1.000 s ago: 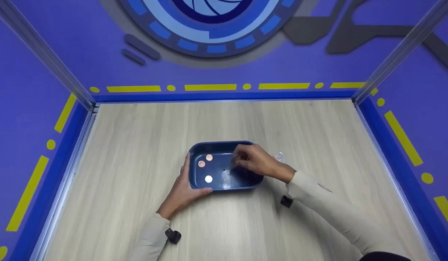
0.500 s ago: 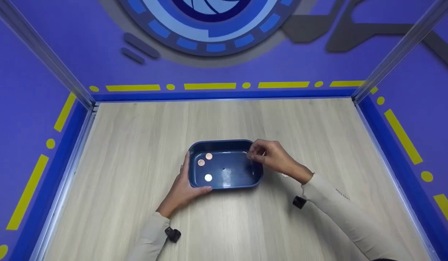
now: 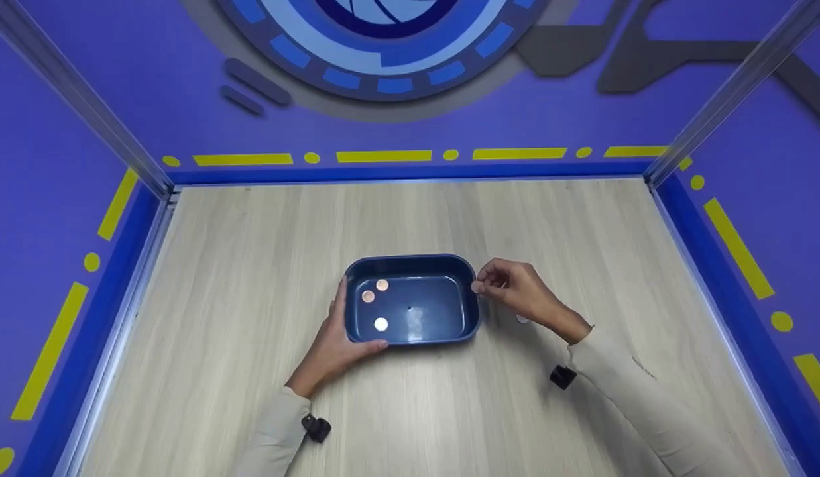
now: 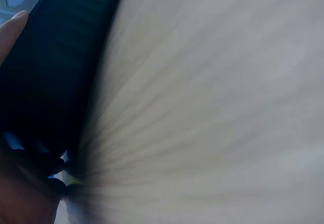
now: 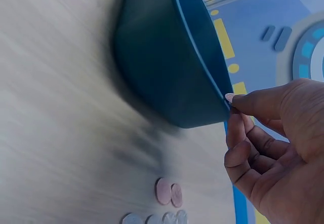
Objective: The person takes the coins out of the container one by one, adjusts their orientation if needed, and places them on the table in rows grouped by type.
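Observation:
A dark blue plastic tub (image 3: 419, 336) sits on the table in the head view. Its left end is gripped by my left hand (image 3: 330, 344), the thumb along the front rim and the fingers against the side. Three coins lie inside on the left: two copper-coloured coins (image 3: 382, 285) towards the back and a bright coin (image 3: 381, 324) near the front. My right hand (image 3: 522, 289) is at the right rim, pinching a coin (image 3: 476, 286) between thumb and fingers. In the left wrist view the tub's wall (image 4: 55, 57) appears dark, with the left thumb (image 4: 12, 34) at its edge.
On the table right of the tub, the right wrist view shows two copper coins (image 5: 163, 191) and several silver coins (image 5: 132, 219); my right forearm mostly covers them in the head view. Blue walls (image 3: 410, 139) enclose the wooden table (image 3: 250, 252) at the back and sides.
My right hand has moved right, from inside the tub to its right rim, with a coin between its fingers. The left hand, tub and three coins inside have stayed put.

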`<state>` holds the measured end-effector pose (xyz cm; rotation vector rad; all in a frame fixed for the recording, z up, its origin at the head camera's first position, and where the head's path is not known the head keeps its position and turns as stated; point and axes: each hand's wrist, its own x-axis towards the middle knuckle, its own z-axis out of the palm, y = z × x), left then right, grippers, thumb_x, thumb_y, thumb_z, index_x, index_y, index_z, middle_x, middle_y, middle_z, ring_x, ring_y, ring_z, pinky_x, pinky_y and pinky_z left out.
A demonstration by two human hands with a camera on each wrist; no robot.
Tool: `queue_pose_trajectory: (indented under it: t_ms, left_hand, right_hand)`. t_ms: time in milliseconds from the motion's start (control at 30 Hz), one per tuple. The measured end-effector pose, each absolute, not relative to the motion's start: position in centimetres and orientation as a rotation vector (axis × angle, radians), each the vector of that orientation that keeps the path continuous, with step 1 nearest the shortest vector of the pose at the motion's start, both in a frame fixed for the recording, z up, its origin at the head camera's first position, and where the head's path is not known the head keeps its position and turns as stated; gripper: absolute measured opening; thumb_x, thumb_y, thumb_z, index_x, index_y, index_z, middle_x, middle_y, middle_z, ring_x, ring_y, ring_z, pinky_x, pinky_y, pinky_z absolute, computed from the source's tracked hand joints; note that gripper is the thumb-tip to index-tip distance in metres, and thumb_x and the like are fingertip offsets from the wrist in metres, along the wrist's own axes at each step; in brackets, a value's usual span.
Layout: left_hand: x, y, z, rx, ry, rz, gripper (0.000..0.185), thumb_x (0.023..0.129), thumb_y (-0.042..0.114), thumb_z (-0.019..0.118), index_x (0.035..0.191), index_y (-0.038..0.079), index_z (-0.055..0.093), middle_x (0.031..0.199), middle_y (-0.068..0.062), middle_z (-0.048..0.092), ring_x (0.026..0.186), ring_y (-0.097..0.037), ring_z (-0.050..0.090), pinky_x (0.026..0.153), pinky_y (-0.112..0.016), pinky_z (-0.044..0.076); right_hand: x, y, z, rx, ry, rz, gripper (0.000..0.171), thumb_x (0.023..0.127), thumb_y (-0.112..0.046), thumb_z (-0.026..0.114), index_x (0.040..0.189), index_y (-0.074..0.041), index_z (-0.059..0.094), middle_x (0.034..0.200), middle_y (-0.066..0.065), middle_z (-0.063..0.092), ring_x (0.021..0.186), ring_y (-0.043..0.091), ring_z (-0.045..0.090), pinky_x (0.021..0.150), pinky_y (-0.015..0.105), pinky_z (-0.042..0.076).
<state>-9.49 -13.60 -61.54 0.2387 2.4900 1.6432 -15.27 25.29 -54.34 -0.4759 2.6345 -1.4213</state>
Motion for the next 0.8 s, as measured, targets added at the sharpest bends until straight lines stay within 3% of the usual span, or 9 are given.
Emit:
queue_pose_trajectory:
  t_ms: [467, 800]
  left_hand:
    - [-9.4, -13.6, -61.4, 0.22, 2.479, 1.642, 0.148, 0.074, 0.047, 0.102, 0.179, 0.02, 0.001, 0.182, -0.021, 0.016, 0.16, -0.046, 0.033, 0.127, -0.067, 0.029]
    - [-9.4, -13.5, -61.4, 0.23, 2.495, 1.63, 0.148, 0.074, 0.047, 0.103, 0.179, 0.02, 0.001, 0.181, -0.023, 0.018, 0.158, -0.047, 0.035, 0.126, -0.067, 0.031]
  right_hand:
    - [-14.0, 27.2, -56.1, -0.377, 2.629, -1.434, 0.011, 0.099, -0.015, 0.086, 0.098, -0.007, 0.078, 0.089, 0.005, 0.078, 0.079, 0.015, 0.068, 0.07, 0.021, 0.051]
    - [-13.0, 28.5, -58.4, -0.35, 2.656, -1.405, 0.01, 0.094, -0.003, 0.087, 0.096, -0.007, 0.078, 0.087, 0.004, 0.077, 0.076, 0.014, 0.068, 0.07, 0.021, 0.053]
